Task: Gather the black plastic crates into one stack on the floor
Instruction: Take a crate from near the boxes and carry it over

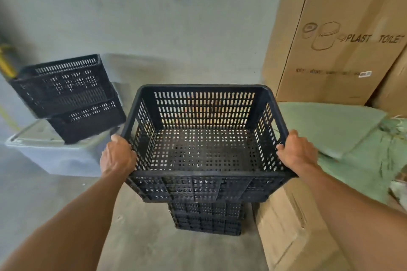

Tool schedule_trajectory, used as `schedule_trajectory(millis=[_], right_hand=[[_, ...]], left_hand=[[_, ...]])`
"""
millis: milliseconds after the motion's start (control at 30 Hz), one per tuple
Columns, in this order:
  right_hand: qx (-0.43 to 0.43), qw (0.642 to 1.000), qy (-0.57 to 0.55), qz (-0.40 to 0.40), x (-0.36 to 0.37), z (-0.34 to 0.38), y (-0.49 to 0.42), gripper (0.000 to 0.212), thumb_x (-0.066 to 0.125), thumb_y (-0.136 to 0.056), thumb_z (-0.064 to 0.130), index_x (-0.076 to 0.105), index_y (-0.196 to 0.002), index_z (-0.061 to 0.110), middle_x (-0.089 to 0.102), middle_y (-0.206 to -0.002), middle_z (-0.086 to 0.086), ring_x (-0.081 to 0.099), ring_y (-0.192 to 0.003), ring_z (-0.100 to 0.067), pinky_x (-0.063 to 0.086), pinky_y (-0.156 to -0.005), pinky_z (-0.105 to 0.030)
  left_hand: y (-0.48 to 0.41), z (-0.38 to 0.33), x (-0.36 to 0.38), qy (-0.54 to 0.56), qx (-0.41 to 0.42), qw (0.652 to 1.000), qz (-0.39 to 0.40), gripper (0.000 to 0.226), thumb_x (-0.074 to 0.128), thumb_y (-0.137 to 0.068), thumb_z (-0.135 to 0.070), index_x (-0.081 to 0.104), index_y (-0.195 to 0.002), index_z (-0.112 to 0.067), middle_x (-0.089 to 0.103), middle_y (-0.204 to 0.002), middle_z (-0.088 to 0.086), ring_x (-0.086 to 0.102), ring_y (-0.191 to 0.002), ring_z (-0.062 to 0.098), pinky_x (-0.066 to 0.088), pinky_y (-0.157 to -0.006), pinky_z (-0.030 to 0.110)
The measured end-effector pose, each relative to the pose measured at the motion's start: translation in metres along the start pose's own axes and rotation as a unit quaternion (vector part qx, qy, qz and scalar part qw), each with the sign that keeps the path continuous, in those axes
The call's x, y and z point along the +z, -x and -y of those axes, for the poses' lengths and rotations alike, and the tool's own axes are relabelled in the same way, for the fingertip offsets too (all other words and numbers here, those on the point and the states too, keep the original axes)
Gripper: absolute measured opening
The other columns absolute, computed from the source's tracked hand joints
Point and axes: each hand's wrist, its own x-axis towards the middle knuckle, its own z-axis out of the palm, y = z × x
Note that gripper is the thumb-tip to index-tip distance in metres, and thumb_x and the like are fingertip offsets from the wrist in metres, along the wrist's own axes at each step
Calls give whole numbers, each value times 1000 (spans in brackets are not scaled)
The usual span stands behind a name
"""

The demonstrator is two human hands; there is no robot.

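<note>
Both hands, L & R, had grip closed on rims of top crate, sitting over floor stack. Est. mid-task: two more crates left on clear bin, well apart.

A clear plastic storage bin sits on the grey concrete floor at left, tall cardboard boxes printed with "PLAST TOILET" stand at right behind pale green sheets, and another cardboard box lies nearer.
</note>
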Motion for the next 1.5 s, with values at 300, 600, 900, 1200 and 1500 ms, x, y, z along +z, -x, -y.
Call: schedule_trajectory(millis=[300,600,900,1200,1500], right_hand=[[22,998,42,48,70,55,-17,36,65,-85,35,36,-88,14,56,-75,-8,59,-71,-32,34,-52,-30],[32,989,81,117,172,90,-97,38,69,-83,32,53,-105,4,67,-94,-19,65,-86,-37,41,-60,-33],[66,988,65,125,224,91,-142,43,65,-87,27,47,-117,1,64,-101,-28,60,-91,-45,37,-63,-38],[23,991,77,106,234,95,-127,71,63,-87,26,24,-146,23,51,-59,-13,41,-49,-25,29,-48,-29],[43,990,51,121,233,78,-116,75,59,-91,25,12,-150,31,30,-54,1,25,-47,-11,21,-47,-29]], left_hand=[[-69,52,69,-40,-6,995,94,8,48,-91,-7,41,-95,-7,59,-87,18,60,-77,39,55,-70,53],[-140,53,168,-71,-43,987,138,13,50,-91,-11,37,-92,-11,61,-86,21,60,-75,41,55,-68,51],[-180,39,236,-81,26,972,220,86,43,-87,3,5,-153,-37,60,-106,25,60,-86,43,52,-75,59],[-198,45,255,-100,65,964,238,87,49,-89,4,7,-156,-31,52,-96,25,55,-74,39,52,-68,53],[-188,45,256,-120,88,959,242,85,50,-87,2,9,-157,-24,53,-96,31,54,-81,47,45,-74,55]])
